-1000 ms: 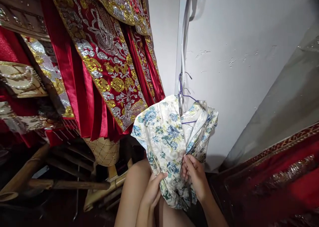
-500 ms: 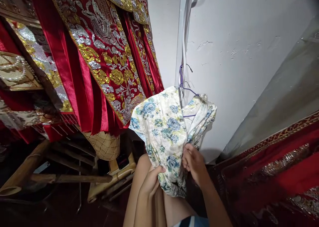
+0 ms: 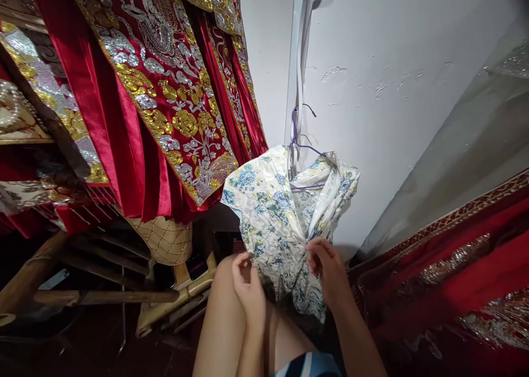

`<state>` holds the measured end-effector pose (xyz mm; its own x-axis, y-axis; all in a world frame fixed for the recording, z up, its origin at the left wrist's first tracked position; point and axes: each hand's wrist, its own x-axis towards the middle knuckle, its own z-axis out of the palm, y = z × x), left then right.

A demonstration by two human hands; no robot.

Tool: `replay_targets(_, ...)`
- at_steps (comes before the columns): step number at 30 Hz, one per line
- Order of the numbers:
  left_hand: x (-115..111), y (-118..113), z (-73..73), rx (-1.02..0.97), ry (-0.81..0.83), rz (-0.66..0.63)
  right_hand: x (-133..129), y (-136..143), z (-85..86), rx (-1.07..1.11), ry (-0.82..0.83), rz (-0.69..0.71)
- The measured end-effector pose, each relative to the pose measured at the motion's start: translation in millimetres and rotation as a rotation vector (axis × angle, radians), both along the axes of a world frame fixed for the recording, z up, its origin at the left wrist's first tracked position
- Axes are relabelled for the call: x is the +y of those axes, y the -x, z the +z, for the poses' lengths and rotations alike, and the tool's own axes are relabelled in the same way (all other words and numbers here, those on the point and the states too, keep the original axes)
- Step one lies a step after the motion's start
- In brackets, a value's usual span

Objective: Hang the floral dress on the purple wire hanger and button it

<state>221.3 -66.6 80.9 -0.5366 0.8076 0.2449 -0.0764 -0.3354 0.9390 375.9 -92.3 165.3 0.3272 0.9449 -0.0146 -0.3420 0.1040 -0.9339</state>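
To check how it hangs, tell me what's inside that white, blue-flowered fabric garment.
A thin purple hanger shows inside the garment at the open neckline; the garment covers the hanger's ends.

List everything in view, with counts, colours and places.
Floral garment: 1, white and blue, centre
Hanger: 1, purple, in floral garment
Strap: count unclear, white, above hanger
Wall: 1, white, behind
Embroidered garment: 1, red and gold, upper left
Quilted piece: 1, gold, below it
Pearl strands: several, white, left edge
Bamboo furniture: count unclear, tan, lower left
Sequinned fabric: count unclear, red, lower right
Striped cloth: 1, blue and white, bottom
Legs: 2, bottom
Left hand: 1, beside floral garment
Right hand: 1, at floral garment's front
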Motion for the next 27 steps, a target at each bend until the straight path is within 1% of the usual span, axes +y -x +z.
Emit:
replay_targets(3, -17.5, -21.8, 12.7, 0.204, 0.029, -0.220, -1.3, 12.4, 4.8, -0.138, 0.055, 0.180)
replay_targets(5, -23.9, -32.4, 22.0, 0.246, 0.046, -0.329, -3.2, 19.5, 7.2, -0.199, 0.062, 0.257)
replay_targets(6, -25.4, -36.5, 26.1, 0.237, 0.047, -0.352, -4.4, 21.8, 8.0, -0.216, 0.056, 0.285)
replay_targets(8, -26.4, -42.1, 32.4, 0.201, 0.036, -0.376, -6.6, 23.6, 9.2, -0.227, 0.051, 0.312)
replay_targets(11, -27.5, -42.9, 37.0, 0.208, 0.017, -0.414, -8.8, 21.8, 10.7, -0.201, 0.079, 0.348)
replay_targets(13, -29.7, -39.5, 38.3, 0.224, -0.002, -0.431, -9.2, 20.5, 11.6, -0.167, 0.107, 0.419)
replay_targets(15, -32.4, -35.2, 40.1, 0.226, -0.018, -0.422, -9.0, 19.8, 12.8, -0.138, 0.127, 0.496)
replay_targets(16, -33.5, -33.3, 41.4, 0.234, -0.027, -0.415, -8.7, 19.1, 13.7, -0.126, 0.134, 0.512)
replay_targets(19, -34.8, -31.6, 45.9, 0.317, -0.052, -0.420, -3.8, 12.3, 19.8, -0.112, 0.131, 0.475)
replay_targets(21, -34.4, -34.9, 47.1, 0.378, -0.068, -0.441, 5.6, 2.0, 29.7, -0.125, 0.110, 0.424)
replay_targets(23, -33.8, -41.1, 45.3, 0.418, -0.075, -0.451, 21.7, -11.9, 46.7, -0.149, 0.060, 0.375)
replay_targets(25, -33.6, -48.7, 40.8, 0.439, -0.071, -0.453, 42.5, -25.8, 71.3, -0.171, -0.017, 0.324)
replay_targets(27, -33.4, -55.9, 36.1, 0.442, -0.059, -0.459, 63.1, -35.1, 101.5, -0.177, -0.098, 0.288)
